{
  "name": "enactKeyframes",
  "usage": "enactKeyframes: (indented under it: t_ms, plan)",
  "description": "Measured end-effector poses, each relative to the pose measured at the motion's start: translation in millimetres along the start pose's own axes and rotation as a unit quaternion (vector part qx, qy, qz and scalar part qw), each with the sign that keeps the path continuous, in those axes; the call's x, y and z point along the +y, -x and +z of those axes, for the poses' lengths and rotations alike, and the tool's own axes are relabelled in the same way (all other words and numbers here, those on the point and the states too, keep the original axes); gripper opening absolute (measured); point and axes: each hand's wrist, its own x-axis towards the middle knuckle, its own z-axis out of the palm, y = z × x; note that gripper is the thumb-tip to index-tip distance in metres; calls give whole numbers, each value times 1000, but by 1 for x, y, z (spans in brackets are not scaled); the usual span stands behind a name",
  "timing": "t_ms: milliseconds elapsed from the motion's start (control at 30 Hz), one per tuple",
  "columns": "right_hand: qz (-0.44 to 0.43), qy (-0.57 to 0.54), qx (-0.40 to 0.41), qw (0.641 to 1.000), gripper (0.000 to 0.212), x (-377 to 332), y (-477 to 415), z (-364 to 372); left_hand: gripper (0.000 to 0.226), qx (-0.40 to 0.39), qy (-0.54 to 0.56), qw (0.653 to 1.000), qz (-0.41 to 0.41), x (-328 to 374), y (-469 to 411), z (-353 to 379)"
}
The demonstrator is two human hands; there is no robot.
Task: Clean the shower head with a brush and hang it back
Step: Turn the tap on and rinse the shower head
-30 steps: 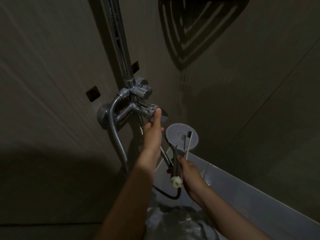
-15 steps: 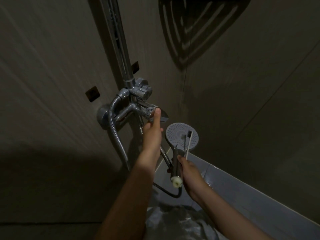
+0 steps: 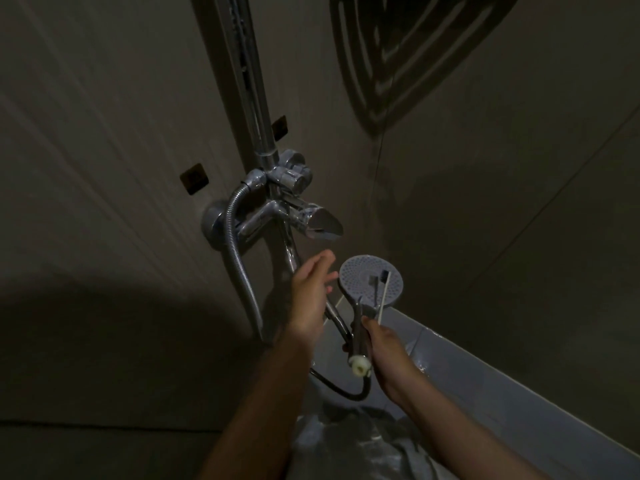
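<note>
Juggling two things one-handed, looks risky: right grip [image 3: 381, 344] wrapped round shower head [image 3: 367, 280] handle plus brush [image 3: 383, 294], head just below tap [image 3: 322, 223]. Left grip [image 3: 308, 296] loose, fingers spread, holding nothing. Thin brush could slide out; hose [image 3: 242, 271] tug could twist head loose.

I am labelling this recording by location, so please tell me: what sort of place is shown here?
Most likely a bathroom shower corner. A chrome mixer tap sits on a tiled wall, a flexible metal hose hangs from it, and the right hand holds a round shower head.
</note>
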Motion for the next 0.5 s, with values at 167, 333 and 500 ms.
enactKeyframes:
  t_ms: [167,333,500]
  plan:
    - [11,8,-11,1000,28,13,-6,0,34,-19,19,996,-81,-36,-3,-10]
    - [0,24,-27,999,33,21,-9,6,29,17,172,974,-149,-70,-4,-20]
    - [5,39,-50,998,34,25,-12,10,16,21,270,947,-170,-77,-8,-31]
